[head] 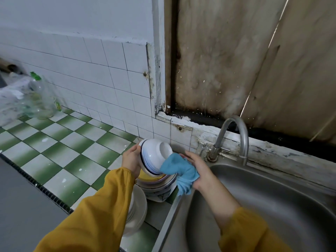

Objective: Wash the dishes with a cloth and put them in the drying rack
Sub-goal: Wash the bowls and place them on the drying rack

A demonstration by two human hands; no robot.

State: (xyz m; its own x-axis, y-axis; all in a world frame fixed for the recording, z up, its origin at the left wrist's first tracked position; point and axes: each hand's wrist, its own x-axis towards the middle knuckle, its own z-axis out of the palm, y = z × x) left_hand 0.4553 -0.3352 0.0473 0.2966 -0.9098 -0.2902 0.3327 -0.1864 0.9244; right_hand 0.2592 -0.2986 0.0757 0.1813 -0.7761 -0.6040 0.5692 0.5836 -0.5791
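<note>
Gripping a tilted bowl (154, 157), left hand (131, 159); right hand (198, 168) clutches cloth (180, 171); stacked dishes (158, 186) below, faucet (234, 135) beside.

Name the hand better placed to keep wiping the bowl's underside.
Right. The right hand already grips the blue cloth against the bowl, while the left hand is occupied holding the bowl tilted.

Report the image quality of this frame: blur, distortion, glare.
Head view: wide-angle bending curves the white tiled wall and steel sink rim; the clear plastic bottle with green cap at far left is smeared; light is soft and even, with dull sheen on the curved metal tap, no harsh glare.
</note>
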